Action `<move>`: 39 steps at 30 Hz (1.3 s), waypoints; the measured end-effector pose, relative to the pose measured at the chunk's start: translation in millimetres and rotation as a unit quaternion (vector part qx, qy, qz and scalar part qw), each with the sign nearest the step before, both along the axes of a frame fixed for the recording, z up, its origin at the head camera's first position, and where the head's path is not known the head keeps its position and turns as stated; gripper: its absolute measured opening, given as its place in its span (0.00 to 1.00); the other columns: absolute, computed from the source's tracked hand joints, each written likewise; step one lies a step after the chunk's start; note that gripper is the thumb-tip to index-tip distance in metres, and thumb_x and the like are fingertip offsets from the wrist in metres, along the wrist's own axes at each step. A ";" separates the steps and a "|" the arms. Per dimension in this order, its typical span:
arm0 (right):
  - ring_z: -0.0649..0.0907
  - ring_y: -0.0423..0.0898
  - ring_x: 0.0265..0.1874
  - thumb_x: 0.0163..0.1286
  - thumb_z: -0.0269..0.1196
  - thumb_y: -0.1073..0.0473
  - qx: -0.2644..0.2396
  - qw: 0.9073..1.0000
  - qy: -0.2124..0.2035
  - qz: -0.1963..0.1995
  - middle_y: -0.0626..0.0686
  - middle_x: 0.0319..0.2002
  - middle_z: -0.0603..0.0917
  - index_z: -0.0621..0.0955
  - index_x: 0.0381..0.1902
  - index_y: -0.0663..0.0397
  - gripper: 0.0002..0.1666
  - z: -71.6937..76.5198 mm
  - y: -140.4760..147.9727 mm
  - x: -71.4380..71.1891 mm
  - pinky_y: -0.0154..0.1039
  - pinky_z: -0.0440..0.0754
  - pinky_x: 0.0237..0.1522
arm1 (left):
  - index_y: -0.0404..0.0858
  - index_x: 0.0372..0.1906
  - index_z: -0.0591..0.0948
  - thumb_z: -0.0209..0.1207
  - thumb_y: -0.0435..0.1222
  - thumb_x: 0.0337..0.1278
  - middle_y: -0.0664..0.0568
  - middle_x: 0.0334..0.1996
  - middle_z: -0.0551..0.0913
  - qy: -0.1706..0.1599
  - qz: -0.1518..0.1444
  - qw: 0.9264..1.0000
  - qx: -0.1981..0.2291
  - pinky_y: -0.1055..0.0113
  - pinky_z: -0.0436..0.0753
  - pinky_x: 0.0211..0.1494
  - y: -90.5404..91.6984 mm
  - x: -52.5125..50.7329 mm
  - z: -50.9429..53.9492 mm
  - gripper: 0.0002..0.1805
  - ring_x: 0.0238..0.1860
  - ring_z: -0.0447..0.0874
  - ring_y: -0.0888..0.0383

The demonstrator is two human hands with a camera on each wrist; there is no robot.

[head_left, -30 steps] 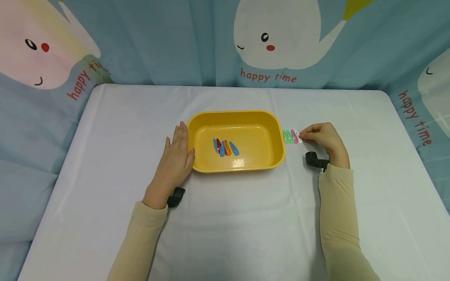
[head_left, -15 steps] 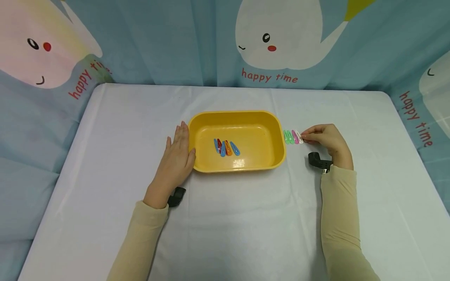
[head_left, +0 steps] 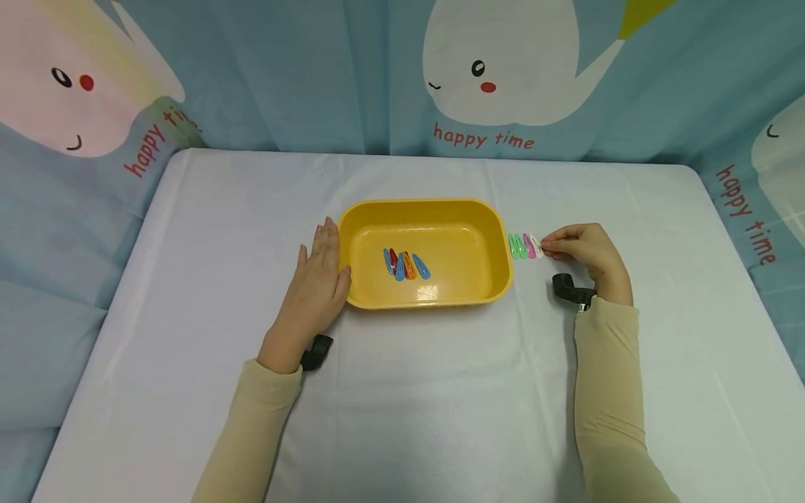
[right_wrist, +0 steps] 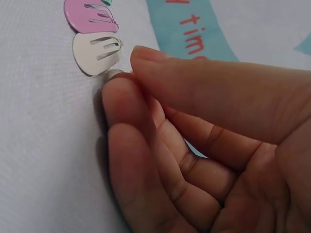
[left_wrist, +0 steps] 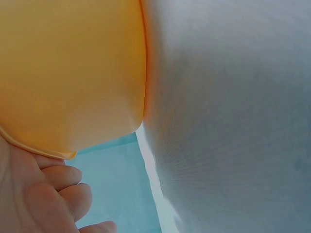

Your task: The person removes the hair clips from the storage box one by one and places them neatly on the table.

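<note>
My left hand (head_left: pixel 311 297), fingers straight, rests along the left end of a yellow tray (head_left: pixel 465 269); its fingers touch the rim in the left wrist view. Inside the tray lie several snap hair clips: blue ones, a red one and an orange clip (head_left: pixel 410 266). Outside its right end two green hair clips (head_left: pixel 518 246), a pink hair clip (right_wrist: pixel 87 17) and a white hair clip (right_wrist: pixel 97 52) form a row on the table. At the row's right end my right hand (head_left: pixel 591 255) pinches another whitish hair clip (right_wrist: pixel 114 74), mostly hidden by the thumb and fingers.
A white cloth covers the table (head_left: pixel 428 412). Behind it and at the sides hangs a blue curtain (head_left: pixel 302 77) printed with whales and lettering. A black wrist camera (head_left: pixel 571 289) sits below the right hand, another black camera (head_left: pixel 316 353) by the left wrist.
My right hand has shifted slightly to the right, and a little gap has opened between its fingertips and the row. The left hand and the tray keep their places.
</note>
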State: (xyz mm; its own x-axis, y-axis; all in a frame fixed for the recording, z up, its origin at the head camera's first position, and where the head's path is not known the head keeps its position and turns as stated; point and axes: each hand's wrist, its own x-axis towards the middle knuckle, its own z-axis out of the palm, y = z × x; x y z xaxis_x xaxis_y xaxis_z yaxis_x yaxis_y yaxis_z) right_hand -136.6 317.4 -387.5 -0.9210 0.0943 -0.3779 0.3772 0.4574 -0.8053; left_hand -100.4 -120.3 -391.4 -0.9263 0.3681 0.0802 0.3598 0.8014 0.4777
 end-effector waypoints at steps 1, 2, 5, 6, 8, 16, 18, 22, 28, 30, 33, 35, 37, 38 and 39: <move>0.81 0.33 0.24 0.61 0.67 0.62 -0.001 1.000 0.000 0.002 0.39 0.23 0.83 0.81 0.41 0.72 0.16 -0.1 0.1 0.0 0.27 0.80 0.31 | 0.29 0.73 0.39 0.38 0.39 0.71 0.41 0.74 0.38 0.000 0.000 1.000 -0.001 0.44 0.42 0.70 0.0 -0.2 0.0 0.35 0.74 0.37 0.46; 0.81 0.33 0.25 0.61 0.66 0.62 -0.002 1.000 0.000 0.002 0.39 0.23 0.83 0.81 0.42 0.73 0.17 -0.3 0.1 -0.1 0.27 0.80 0.31 | 0.29 0.73 0.39 0.38 0.39 0.71 0.41 0.74 0.38 -0.001 -0.001 1.000 -0.001 0.44 0.42 0.70 0.1 -0.3 -0.1 0.35 0.74 0.37 0.46; 0.82 0.33 0.25 0.61 0.66 0.64 -0.013 1.000 0.001 0.001 0.39 0.23 0.84 0.81 0.42 0.74 0.16 -0.6 0.6 0.0 0.27 0.80 0.32 | 0.28 0.73 0.38 0.38 0.40 0.71 0.41 0.74 0.38 -0.003 -0.002 1.000 -0.002 0.43 0.42 0.70 0.0 -0.3 -0.2 0.35 0.74 0.36 0.46; 0.82 0.33 0.25 0.61 0.66 0.64 -0.017 1.000 0.002 0.000 0.39 0.23 0.84 0.81 0.42 0.74 0.16 -0.6 0.7 0.0 0.27 0.80 0.32 | 0.28 0.73 0.39 0.38 0.40 0.71 0.40 0.74 0.38 -0.003 -0.002 1.000 -0.003 0.43 0.42 0.70 0.0 -0.3 0.0 0.35 0.74 0.36 0.46; 0.82 0.33 0.25 0.61 0.66 0.64 -0.018 1.000 0.004 -0.002 0.39 0.23 0.84 0.81 0.41 0.73 0.15 -0.5 1.0 -0.1 0.27 0.80 0.32 | 0.28 0.73 0.38 0.38 0.40 0.71 0.41 0.74 0.38 -0.003 -0.001 1.000 -0.003 0.44 0.41 0.70 0.0 -0.4 0.3 0.35 0.74 0.36 0.46; 0.81 0.33 0.25 0.61 0.66 0.63 -0.012 1.000 0.004 -0.004 0.39 0.23 0.84 0.82 0.40 0.72 0.15 1.2 0.4 -0.6 0.27 0.80 0.31 | 0.29 0.73 0.38 0.38 0.39 0.71 0.41 0.74 0.37 -0.004 0.002 1.000 0.002 0.44 0.41 0.70 -0.4 0.9 1.2 0.35 0.74 0.36 0.47; 0.82 0.32 0.25 0.61 0.66 0.62 -0.012 1.000 0.005 -0.002 0.39 0.23 0.84 0.81 0.41 0.73 0.16 1.4 -0.1 -0.6 0.27 0.80 0.31 | 0.28 0.73 0.38 0.38 0.39 0.71 0.41 0.74 0.38 -0.004 0.001 1.000 0.002 0.44 0.42 0.70 -0.5 1.1 1.4 0.35 0.74 0.36 0.47; 0.82 0.32 0.25 0.63 0.64 0.62 -0.007 1.000 0.005 0.002 0.39 0.23 0.84 0.79 0.43 0.76 0.19 1.0 -0.7 -0.5 0.27 0.80 0.32 | 0.28 0.73 0.38 0.38 0.40 0.72 0.41 0.74 0.38 -0.002 0.000 1.000 0.001 0.44 0.41 0.70 -0.4 0.8 1.0 0.35 0.74 0.35 0.47; 0.84 0.34 0.26 0.63 0.65 0.60 -0.019 1.000 0.013 -0.007 0.41 0.24 0.84 0.82 0.40 0.70 0.15 -0.4 0.1 -0.5 0.28 0.81 0.33 | 0.28 0.73 0.38 0.38 0.40 0.71 0.41 0.74 0.38 -0.006 0.003 1.000 0.001 0.44 0.41 0.70 -0.9 1.2 0.2 0.35 0.74 0.35 0.48; 0.84 0.35 0.27 0.63 0.64 0.61 -0.029 0.999 0.019 -0.014 0.41 0.25 0.85 0.84 0.38 0.67 0.12 -1.0 0.8 -0.5 0.29 0.81 0.34 | 0.29 0.73 0.38 0.38 0.40 0.71 0.41 0.74 0.37 -0.006 0.003 1.000 0.002 0.44 0.41 0.70 -1.1 1.2 -0.3 0.36 0.74 0.35 0.47; 0.85 0.36 0.28 0.64 0.64 0.63 -0.051 0.998 0.020 -0.025 0.42 0.25 0.85 0.85 0.35 0.60 0.06 -0.8 1.8 0.4 0.30 0.82 0.35 | 0.29 0.73 0.38 0.38 0.40 0.72 0.42 0.74 0.37 -0.006 -0.001 1.000 0.002 0.44 0.41 0.71 -0.9 0.8 -0.5 0.36 0.74 0.35 0.46; 0.85 0.36 0.28 0.64 0.64 0.62 -0.065 0.997 0.017 -0.033 0.42 0.25 0.85 0.86 0.31 0.54 0.05 -0.4 2.5 0.9 0.30 0.82 0.35 | 0.29 0.73 0.38 0.38 0.40 0.72 0.41 0.74 0.37 -0.005 -0.002 1.000 0.001 0.44 0.41 0.70 -0.8 0.4 -1.0 0.35 0.74 0.36 0.45; 0.85 0.36 0.28 0.64 0.64 0.62 -0.079 0.996 0.014 -0.042 0.42 0.26 0.85 0.87 0.28 0.49 0.07 0.8 2.7 1.1 0.30 0.82 0.35 | 0.29 0.73 0.38 0.38 0.40 0.72 0.41 0.74 0.37 -0.004 -0.003 1.000 0.001 0.44 0.41 0.70 -0.5 0.1 -1.0 0.35 0.74 0.36 0.45; 0.85 0.36 0.29 0.64 0.63 0.62 -0.085 0.995 0.014 -0.044 0.42 0.26 0.85 0.87 0.27 0.47 0.08 2.1 2.6 1.5 0.30 0.81 0.36 | 0.29 0.73 0.38 0.38 0.39 0.71 0.41 0.74 0.37 -0.003 -0.003 1.000 0.003 0.44 0.41 0.70 -0.3 -0.2 -1.0 0.35 0.74 0.36 0.46; 0.84 0.36 0.29 0.64 0.63 0.63 -0.092 0.995 0.015 -0.046 0.42 0.26 0.85 0.87 0.26 0.46 0.09 3.6 2.2 1.9 0.29 0.81 0.36 | 0.29 0.73 0.38 0.38 0.40 0.71 0.41 0.74 0.37 -0.003 -0.003 1.000 0.003 0.44 0.41 0.70 -0.1 -0.5 -1.1 0.35 0.74 0.35 0.46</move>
